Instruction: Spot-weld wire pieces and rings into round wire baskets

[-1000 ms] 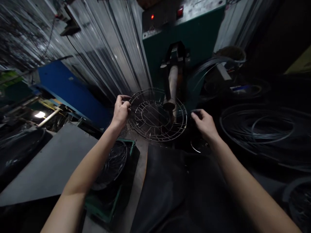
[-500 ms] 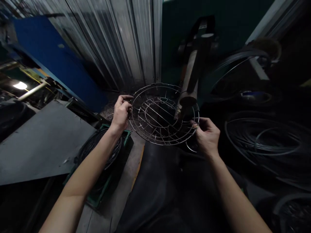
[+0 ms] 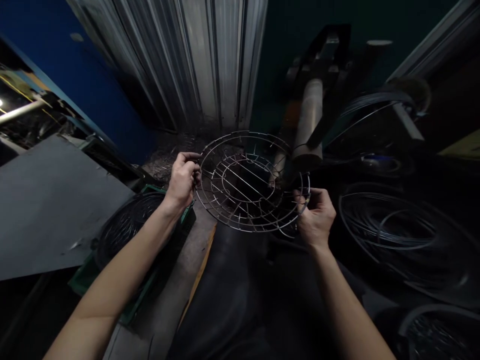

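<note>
While my L hand (image 3: pixel 182 181) pinches the round wire rack (image 3: pixel 247 182) on one side, my R hand (image 3: pixel 317 215) grips it opp., near the grey cyl. bar (image 3: pixel 311 112).

The head camera looks forward and steeply down from close above, the rack (image 3: pixel 252 178) at mid-frame.

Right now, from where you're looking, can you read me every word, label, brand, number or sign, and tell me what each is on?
No readable text anywhere in view.
Blue panel: a small pale patch, too blurred to tell whether it bears writing.
Grey sheet: no lettering visible.
Wire frame between the left hand and right hand: no lettering visible.
</note>
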Tool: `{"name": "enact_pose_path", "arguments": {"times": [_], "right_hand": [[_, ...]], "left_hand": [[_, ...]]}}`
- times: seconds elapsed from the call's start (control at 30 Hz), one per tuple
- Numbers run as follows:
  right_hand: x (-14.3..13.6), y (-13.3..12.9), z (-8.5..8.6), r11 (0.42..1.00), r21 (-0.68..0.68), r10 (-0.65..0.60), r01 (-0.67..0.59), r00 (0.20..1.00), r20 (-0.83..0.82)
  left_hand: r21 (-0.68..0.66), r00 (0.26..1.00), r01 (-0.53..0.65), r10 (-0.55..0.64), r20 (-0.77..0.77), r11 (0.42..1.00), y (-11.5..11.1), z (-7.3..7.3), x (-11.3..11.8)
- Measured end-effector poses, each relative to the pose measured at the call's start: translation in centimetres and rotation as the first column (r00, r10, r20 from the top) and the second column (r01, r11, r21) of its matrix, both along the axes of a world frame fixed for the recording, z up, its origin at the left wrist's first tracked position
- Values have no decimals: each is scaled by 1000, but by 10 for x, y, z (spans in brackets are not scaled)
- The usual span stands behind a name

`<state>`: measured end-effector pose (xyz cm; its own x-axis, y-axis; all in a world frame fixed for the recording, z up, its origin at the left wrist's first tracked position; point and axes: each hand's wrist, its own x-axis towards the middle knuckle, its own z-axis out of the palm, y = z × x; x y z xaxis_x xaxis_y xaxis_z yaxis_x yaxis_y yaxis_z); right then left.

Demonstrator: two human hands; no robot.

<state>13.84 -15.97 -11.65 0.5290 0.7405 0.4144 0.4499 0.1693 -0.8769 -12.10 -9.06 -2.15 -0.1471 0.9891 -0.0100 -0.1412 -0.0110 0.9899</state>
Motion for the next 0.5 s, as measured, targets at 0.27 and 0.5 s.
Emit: {"name": "enact_pose_path", "arguments": {"times": [0.27, 0.5], "right_hand": [[-1, 3, 4, 998, -64, -15, 18, 999, 48], [1, 5, 7, 999, -54, 0, 4, 997, 76]], "left_hand": [[-59, 998, -65, 65, 0, 996, -1, 0, 3], [-50, 995, -93, 92, -25, 994, -3, -1, 4]]}}
